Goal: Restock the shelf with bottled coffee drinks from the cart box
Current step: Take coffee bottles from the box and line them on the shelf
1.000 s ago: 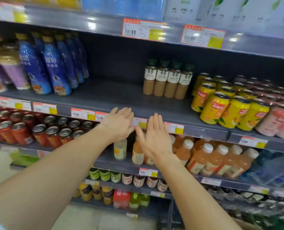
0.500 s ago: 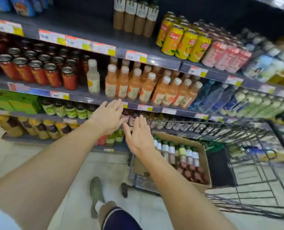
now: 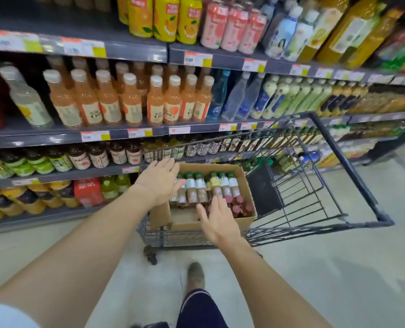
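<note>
1. The cardboard box [image 3: 240,183] sits in the front end of the wire cart [image 3: 334,171], and it is the landmark for everything below.
2. The left hand [image 3: 160,183] hovers over the box's left rim, fingers straight and spread, holding nothing. 0.5 s ago it hung in front of the lower shelves, left of the box; it has since come down and across.
3. The right hand [image 3: 218,218] hovers over the box's near side, fingers likewise straight and apart, its grip empty. 0.5 s ago it was above the box's left corner; now it is lower and nearer the bottles.
4. The bottled coffee drinks [image 3: 198,188] stand upright inside the box in a row along its middle, with green caps, pale labels and brown contents. The left fingertips overlap the leftmost bottle; whether they touch it cannot be told.
5. A cluster of red-capped bottles [image 3: 238,204] fills the box's near right corner, just right of the right hand.
6. Behind and left of the box, the shelf [image 3: 135,47] carries yellow cans [image 3: 163,17] and pink cans [image 3: 232,24]; the coffee's row has slid out of sight at the top since 1 s ago, when 4 coffee bottles stood there.
7. Orange juice bottles [image 3: 130,100] line the tier above the box.
8. A shoe [image 3: 196,274] stands on the floor, on the near side of the box.
</note>
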### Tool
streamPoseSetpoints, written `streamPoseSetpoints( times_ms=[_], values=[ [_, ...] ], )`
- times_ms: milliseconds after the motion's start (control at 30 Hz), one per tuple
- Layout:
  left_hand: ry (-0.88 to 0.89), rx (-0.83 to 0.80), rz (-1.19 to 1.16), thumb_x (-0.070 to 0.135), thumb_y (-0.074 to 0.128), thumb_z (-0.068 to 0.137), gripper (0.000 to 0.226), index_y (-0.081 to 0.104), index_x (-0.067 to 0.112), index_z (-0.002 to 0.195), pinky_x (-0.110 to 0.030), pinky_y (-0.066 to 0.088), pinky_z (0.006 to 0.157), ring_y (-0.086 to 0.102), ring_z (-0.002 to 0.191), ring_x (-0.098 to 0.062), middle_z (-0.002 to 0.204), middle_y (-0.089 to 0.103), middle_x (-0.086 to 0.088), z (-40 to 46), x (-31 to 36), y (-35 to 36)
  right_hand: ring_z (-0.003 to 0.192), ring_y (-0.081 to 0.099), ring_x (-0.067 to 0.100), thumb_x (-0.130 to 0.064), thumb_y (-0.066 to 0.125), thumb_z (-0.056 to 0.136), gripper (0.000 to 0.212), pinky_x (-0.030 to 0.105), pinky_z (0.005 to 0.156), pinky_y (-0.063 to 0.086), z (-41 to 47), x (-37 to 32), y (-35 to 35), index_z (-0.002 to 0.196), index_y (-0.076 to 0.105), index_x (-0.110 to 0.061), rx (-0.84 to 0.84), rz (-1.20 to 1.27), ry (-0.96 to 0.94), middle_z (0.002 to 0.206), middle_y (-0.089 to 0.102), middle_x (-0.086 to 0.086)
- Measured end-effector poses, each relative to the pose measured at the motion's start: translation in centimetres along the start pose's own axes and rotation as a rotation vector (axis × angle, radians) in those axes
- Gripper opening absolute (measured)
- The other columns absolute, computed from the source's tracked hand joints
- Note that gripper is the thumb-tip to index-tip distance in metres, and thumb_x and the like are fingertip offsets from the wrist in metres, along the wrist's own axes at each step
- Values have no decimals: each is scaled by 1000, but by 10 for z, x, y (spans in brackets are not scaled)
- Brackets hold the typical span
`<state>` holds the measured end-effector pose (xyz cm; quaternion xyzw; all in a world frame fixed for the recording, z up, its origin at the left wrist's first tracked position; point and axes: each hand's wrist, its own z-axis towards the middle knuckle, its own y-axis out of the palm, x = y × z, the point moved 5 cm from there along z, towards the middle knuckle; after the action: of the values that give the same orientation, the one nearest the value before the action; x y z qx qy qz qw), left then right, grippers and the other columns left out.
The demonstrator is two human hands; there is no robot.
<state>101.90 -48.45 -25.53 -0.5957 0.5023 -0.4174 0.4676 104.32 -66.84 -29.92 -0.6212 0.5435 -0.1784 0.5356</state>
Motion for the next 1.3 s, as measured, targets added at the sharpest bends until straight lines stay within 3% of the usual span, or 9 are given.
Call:
streamPoseSetpoints(
  times_ms=[200, 400, 533, 900, 1033, 1100, 1167, 1233, 1300],
  values=[
    [60, -107, -32, 50, 24, 101, 61, 40, 6, 139, -39, 33, 109, 38, 131, -26, 141, 45, -11, 79, 67, 45, 149, 7, 21, -57, 16, 98, 73, 38, 119, 14, 55, 97, 10, 154, 17, -9, -89, 21, 120, 162, 10, 9],
    [-86, -326, -215, 52, 28, 99, 57, 46, 9, 132, -43, 45, 99, 49, 122, -28, 134, 51, -12, 181, 112, 108, 141, 30, 27, -67, 9, 92, 84, 39, 113, 26, 148, 196, 11, 149, 29, -9, -234, 71, 258, 154, 30, 12],
    [-140, -407, -273, 51, 32, 99, 53, 49, 9, 127, -47, 47, 96, 51, 118, -30, 130, 54, -12, 257, 129, 156, 133, 42, 31, -58, 20, 99, 69, 41, 108, 35, 223, 243, 11, 143, 36, -7, -250, 79, 300, 146, 42, 15],
    [-299, -378, -418, 30, 52, 94, 42, 47, 10, 131, -39, 45, 91, 52, 118, -31, 131, 51, -13, 401, 151, 267, 121, 50, 37, -35, 38, 101, 44, 43, 94, 42, 379, 279, 63, 135, 40, -8, -330, -71, 143, 131, 52, 16],
    [-420, -344, -548, 24, 58, 94, 52, 38, 5, 138, -35, 44, 94, 53, 118, -30, 131, 52, -15, 424, 147, 285, 118, 54, 40, -30, 53, 92, 58, 44, 95, 48, 421, 287, 82, 141, 31, -8, -421, -2, 252, 130, 53, 18],
    [-502, -323, -653, 23, 63, 91, 60, 33, 7, 140, -32, 50, 87, 62, 104, -29, 123, 57, -13, 432, 142, 291, 122, 52, 39, -30, 59, 91, 66, 43, 98, 47, 444, 286, 86, 143, 28, -6, -397, 0, 255, 135, 50, 19],
    [-577, -349, -762, 22, 68, 88, 65, 31, 6, 139, -26, 56, 62, 70, 75, -21, 114, 59, -11, 439, 141, 299, 113, 60, 37, -30, 70, 84, 77, 47, 91, 53, 462, 285, 89, 142, 25, -5, -399, 33, 287, 128, 55, 20],
    [-625, -404, -853, 13, 70, 86, 63, 33, 5, 136, -19, 47, 38, 65, 50, -12, 101, 61, -9, 444, 144, 307, 86, 70, 33, -18, 79, 77, 59, 48, 67, 61, 473, 283, 90, 119, 41, -3, -402, 73, 313, 104, 65, 18],
    [-654, -437, -921, 6, 70, 84, 52, 42, 1, 127, -21, 48, 39, 67, 55, -14, 89, 66, -9, 449, 147, 309, 74, 72, 29, -14, 81, 76, 38, 44, 60, 61, 481, 280, 89, 102, 56, -3, -407, -39, 265, 92, 70, 15]
  ],
)
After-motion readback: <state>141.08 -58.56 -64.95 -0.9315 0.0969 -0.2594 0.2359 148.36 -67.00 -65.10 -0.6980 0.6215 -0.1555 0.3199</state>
